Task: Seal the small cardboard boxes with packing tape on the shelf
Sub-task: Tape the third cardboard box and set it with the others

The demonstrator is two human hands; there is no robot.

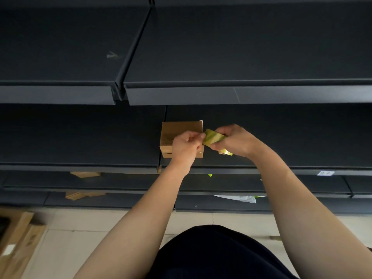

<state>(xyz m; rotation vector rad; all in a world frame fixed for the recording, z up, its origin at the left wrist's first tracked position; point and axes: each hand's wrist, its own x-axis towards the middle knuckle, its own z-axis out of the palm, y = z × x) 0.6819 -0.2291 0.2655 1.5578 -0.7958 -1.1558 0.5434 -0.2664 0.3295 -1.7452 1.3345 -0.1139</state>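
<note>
- Lying on the lower shelves at the far left, the flat brown cardboard pieces (84, 174) are well apart from the work and look like no hazard to it
- The small brown cardboard box (177, 130) sits on the dark grey metal shelf (80, 146), toward its front edge; nothing holds it down, so a sideways tug from tape stuck to it could drag it or tip it over the lip
- The left hand (186, 147), in front of the box, has its fingers curled and pinches what looks like the free end of the tape; if that narrow pinch slips, the end would likely snap back onto the roll or fold onto itself
- The yellow-green roll of packing tape (213, 137) hangs between the hands, just right of the box; a strip drawn out crooked would probably wrinkle or miss the flap seam
- The right hand (235, 140) wraps round the roll, thumb below and fingers above; squeezing too hard may stall the unwinding and jerk the strip
</note>
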